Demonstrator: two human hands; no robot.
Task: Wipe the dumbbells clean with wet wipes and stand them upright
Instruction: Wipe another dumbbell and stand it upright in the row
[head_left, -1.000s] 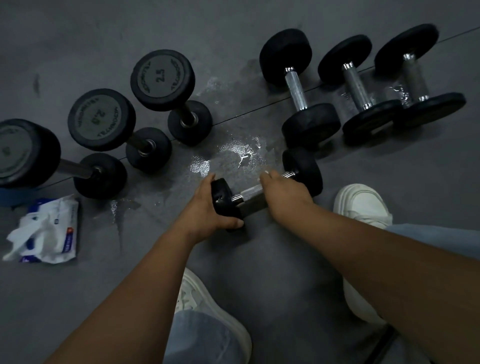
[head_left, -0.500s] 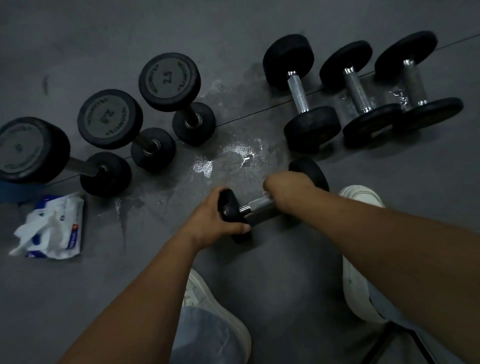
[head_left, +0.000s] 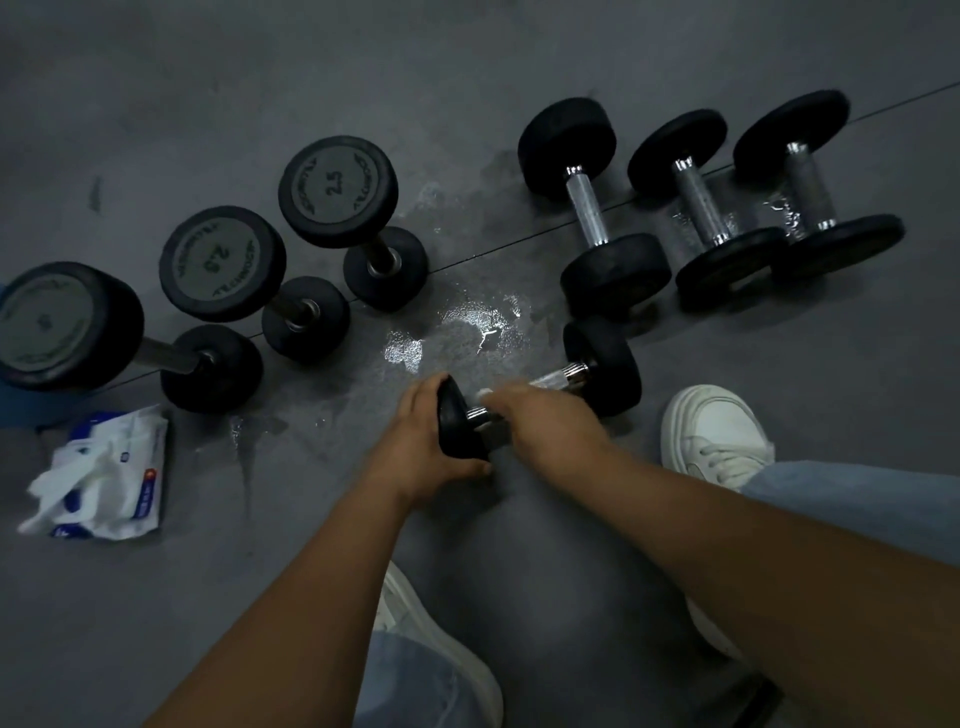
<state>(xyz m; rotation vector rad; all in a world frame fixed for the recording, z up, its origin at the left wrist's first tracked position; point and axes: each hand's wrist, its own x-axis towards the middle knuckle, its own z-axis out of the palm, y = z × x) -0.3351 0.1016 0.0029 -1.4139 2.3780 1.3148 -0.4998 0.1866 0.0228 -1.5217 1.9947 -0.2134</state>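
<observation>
A: While the dumbbell (head_left: 602, 364) is being kept lying on the floor (head_left: 208, 104), what is being changed?

B: The right hand (head_left: 540, 423) is being drawn along the handle (head_left: 563, 375) toward the near head. 1 second ago it was being held close to the far head. Now bare chrome is being shown at that end. A scrap of white, taken to be the wet wipe (head_left: 485, 393), is being carried under the hand.

A: How are the fingers being held?

B: The near head is being clasped by the left hand (head_left: 426, 441), with fingers and thumb curled round its rim. The right hand is being blurred by motion and its fingers are being hidden behind its back. They are being judged as wrapped over handle and wipe.

A: What is being implied for the task?

B: The handle is being wiped along its length, so this piece is being judged nearly clean, though it is not yet being stood up. 3 upright dumbbells (head_left: 337, 192) are being left standing at the left, near the wipes pack (head_left: 109, 467). 3 lying dumbbells (head_left: 587, 208) are being left at the right, well apart from both hands. A wet patch (head_left: 457, 332) is being seen just beyond the hands.
</observation>
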